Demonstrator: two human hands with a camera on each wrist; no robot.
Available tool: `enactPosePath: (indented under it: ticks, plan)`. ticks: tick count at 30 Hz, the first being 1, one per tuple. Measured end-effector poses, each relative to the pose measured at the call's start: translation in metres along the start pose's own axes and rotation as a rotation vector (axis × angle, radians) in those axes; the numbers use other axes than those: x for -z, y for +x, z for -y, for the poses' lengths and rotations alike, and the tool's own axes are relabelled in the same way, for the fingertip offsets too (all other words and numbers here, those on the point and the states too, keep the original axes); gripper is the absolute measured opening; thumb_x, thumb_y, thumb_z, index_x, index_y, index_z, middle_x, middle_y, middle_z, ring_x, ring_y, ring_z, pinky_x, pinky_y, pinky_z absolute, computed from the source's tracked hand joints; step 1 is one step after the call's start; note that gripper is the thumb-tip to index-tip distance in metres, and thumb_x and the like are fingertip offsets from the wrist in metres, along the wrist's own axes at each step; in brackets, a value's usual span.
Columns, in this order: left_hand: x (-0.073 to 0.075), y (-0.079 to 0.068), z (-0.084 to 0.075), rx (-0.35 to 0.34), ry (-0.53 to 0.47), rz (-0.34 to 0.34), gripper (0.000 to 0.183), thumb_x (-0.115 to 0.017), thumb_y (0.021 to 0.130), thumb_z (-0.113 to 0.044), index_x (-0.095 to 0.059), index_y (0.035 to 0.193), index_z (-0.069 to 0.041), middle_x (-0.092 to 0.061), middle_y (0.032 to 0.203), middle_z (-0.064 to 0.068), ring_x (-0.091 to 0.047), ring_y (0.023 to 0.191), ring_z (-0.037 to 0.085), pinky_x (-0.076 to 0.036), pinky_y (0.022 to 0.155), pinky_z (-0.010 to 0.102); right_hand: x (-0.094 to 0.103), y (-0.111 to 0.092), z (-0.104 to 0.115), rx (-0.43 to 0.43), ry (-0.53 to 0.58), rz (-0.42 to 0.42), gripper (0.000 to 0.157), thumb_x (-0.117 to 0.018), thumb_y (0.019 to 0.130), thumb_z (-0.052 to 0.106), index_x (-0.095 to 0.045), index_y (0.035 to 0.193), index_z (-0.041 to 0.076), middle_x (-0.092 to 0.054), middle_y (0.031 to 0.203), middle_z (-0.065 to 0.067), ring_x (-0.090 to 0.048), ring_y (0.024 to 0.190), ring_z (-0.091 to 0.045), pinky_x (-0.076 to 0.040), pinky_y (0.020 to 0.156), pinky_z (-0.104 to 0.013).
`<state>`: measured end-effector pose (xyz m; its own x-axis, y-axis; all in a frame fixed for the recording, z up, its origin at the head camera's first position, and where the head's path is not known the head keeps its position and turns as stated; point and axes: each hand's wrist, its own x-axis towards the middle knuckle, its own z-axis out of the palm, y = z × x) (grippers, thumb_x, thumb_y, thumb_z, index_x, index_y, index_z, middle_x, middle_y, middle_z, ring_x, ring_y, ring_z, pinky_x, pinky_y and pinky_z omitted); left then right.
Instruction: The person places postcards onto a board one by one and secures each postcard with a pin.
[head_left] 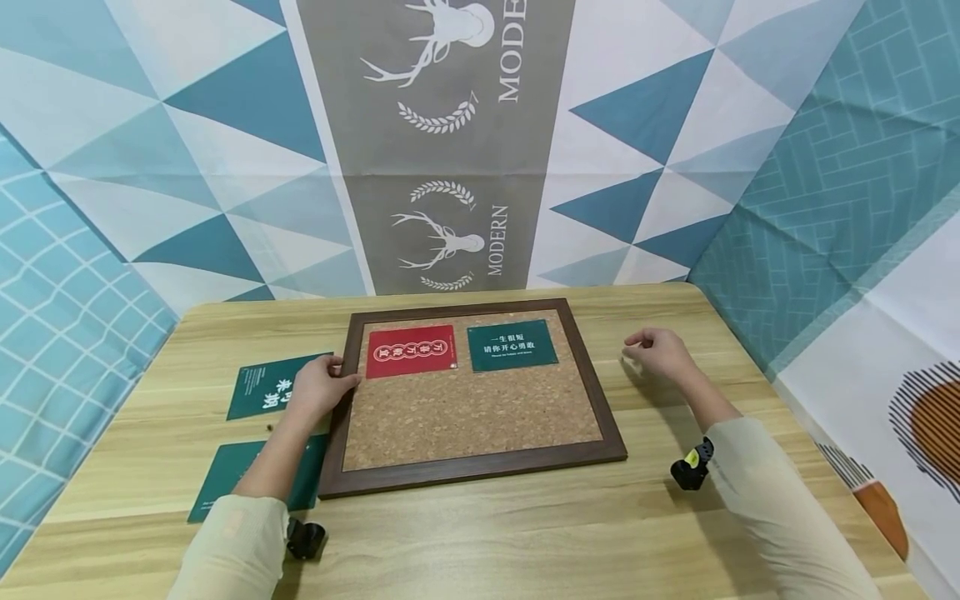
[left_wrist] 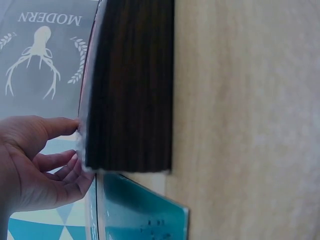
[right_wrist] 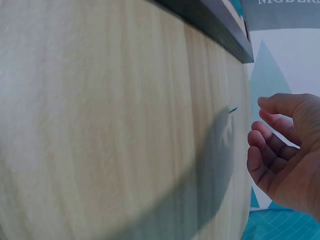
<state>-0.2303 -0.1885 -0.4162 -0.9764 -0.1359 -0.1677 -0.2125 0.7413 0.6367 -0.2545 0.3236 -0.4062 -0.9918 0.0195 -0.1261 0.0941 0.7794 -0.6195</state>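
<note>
A corkboard [head_left: 472, 417] in a dark brown wooden frame lies on the table. On its upper half sit a red card [head_left: 411, 351] with white print and a green card [head_left: 513, 345] with white lettering. My left hand [head_left: 318, 390] is at the board's left side, thumb over the frame, fingertips right at its edge. In the left wrist view, thumb and fingers of the left hand [left_wrist: 42, 165] are apart at the frame [left_wrist: 131, 90]. My right hand [head_left: 660, 354] hovers over the table right of the board, fingers loosely bent, nothing between them.
Two more green cards lie on the table left of the board, one farther back [head_left: 255, 392] and one nearer [head_left: 217, 483], partly under the left forearm. A tiny dark piece [head_left: 270, 427] lies between them. Patterned cloth walls [head_left: 450, 150] surround the table [head_left: 450, 542].
</note>
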Motion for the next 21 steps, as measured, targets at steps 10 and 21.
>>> enactPosePath:
  ticks: [10,21]
  plan:
    - [0.001,0.000,0.000,-0.004,-0.001,0.009,0.058,-0.060,0.090,-0.023,-0.040,0.133,0.010,-0.051,0.122,0.030,-0.053,0.104,0.038,-0.049,0.089,0.049,-0.003,0.000,-0.009,0.018,0.010,0.092,0.035,-0.056,0.093,0.019,-0.057,0.120,-0.003,-0.057,0.090,-0.014,-0.056,0.071,-0.020,-0.045,0.061,-0.029]
    - [0.001,-0.001,-0.001,0.006,-0.009,0.007,0.059,-0.061,0.090,-0.023,-0.040,0.134,0.009,-0.050,0.124,0.030,-0.052,0.107,0.039,-0.048,0.091,0.050,-0.008,0.003,-0.013,0.010,0.024,0.130,0.033,-0.057,0.093,0.018,-0.058,0.118,-0.003,-0.058,0.085,-0.011,-0.054,0.068,-0.018,-0.045,0.060,-0.029]
